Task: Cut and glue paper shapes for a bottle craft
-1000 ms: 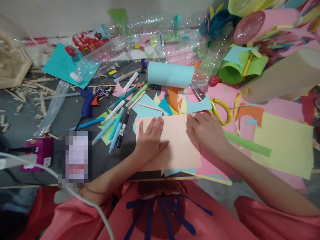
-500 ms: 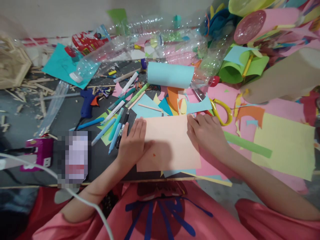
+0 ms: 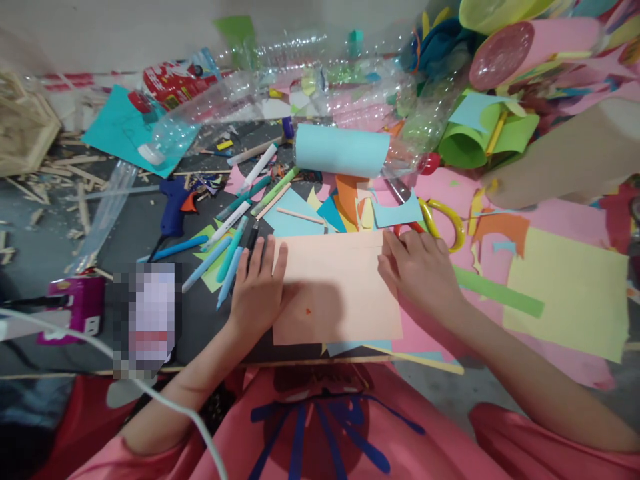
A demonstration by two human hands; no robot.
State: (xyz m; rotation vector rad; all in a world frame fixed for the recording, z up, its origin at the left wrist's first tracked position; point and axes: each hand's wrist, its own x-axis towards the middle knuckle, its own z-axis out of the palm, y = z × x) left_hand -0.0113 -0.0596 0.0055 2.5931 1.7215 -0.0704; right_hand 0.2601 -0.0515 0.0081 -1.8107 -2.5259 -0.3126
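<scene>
- The rectangular peach-coloured paper sheet (image 3: 333,273) lies flat on the table in front of the person; I take it as the landmark for all places.
- The left hand (image 3: 257,290) has moved outward from the middle of the sheet to its left edge. Its fingers are spread and released, palm down, and they grasp nothing; they lie close to the black pen (image 3: 255,231).
- Because of this, a small orange speck (image 3: 309,311) has become visible on the sheet, and its middle part is now uncovered.
- The right hand (image 3: 425,270) has shifted slightly to the right along the far edge, and is now at the far right corner of the sheet. Its fingers are curled there; whether they pinch the paper or only press it, I cannot tell.
- A thin line now shows near this corner, maybe a crease, so I judge that the far edge is being worked.
- Beyond the sheet lies a clear plastic bottle wrapped in light-blue paper (image 3: 343,150); to its right are a yellow scissor handle (image 3: 460,230) and a narrow green paper strip (image 3: 500,293).
</scene>
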